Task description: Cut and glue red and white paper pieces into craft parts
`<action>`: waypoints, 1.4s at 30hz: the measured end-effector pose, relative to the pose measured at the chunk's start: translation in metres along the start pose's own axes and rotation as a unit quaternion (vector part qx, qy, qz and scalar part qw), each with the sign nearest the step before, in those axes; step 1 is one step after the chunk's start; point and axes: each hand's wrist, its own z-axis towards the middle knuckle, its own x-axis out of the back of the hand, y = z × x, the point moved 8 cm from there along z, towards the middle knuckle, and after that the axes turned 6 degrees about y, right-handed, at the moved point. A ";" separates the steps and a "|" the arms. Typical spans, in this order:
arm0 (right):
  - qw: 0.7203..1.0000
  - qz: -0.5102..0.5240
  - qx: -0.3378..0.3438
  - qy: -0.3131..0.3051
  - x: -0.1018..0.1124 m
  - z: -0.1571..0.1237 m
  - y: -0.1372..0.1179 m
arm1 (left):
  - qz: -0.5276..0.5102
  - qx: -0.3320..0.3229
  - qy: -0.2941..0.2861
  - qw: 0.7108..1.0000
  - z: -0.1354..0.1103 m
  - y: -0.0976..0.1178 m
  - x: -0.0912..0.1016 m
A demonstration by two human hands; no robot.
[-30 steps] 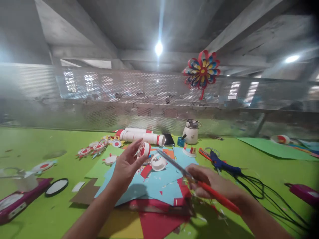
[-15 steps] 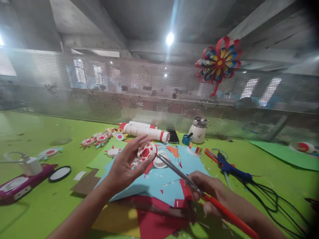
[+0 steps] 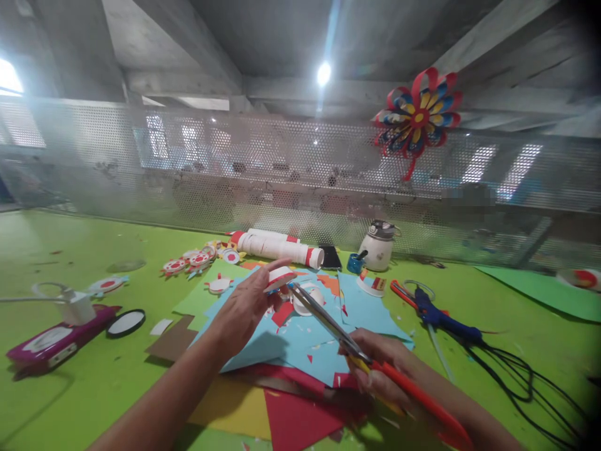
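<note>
At the frame's centre, your left hand (image 3: 241, 307) pinches a rimmed red-and-white disc (image 3: 281, 277); lower right, your right hand (image 3: 382, 369) grips the scissors (image 3: 328, 321). You're apparently trimming; the next snip calls for angling the blades precisely.

The left grip (image 3: 240, 308) is a bare human hand, left forearm (image 3: 173, 383) uncovered; right grip (image 3: 393, 356) and right forearm (image 3: 459, 396) are likewise bare.

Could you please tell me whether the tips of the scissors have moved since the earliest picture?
Yes: the tips of the scissors have shifted left, judged against the right end of the white tube.
</note>
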 end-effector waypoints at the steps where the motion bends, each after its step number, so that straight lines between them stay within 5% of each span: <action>1: 1.000 0.000 0.001 0.001 -0.002 0.000 -0.001 | 0.001 0.006 0.001 1.000 0.000 -0.002 -0.001; 20: 0.997 0.048 -0.014 0.061 -0.004 -0.003 0.019 | -0.017 0.066 -0.034 0.997 0.000 -0.016 -0.009; 28: 0.975 0.216 -0.046 0.029 -0.016 0.002 0.027 | 0.037 0.064 -0.039 0.997 -0.005 -0.011 -0.011; 36: 0.974 0.217 -0.063 0.022 -0.018 0.003 0.021 | 0.008 0.095 -0.056 0.994 -0.001 -0.021 -0.013; 42: 0.975 0.214 -0.067 0.004 -0.023 0.001 0.021 | -0.014 0.116 -0.009 0.993 0.005 -0.033 0.001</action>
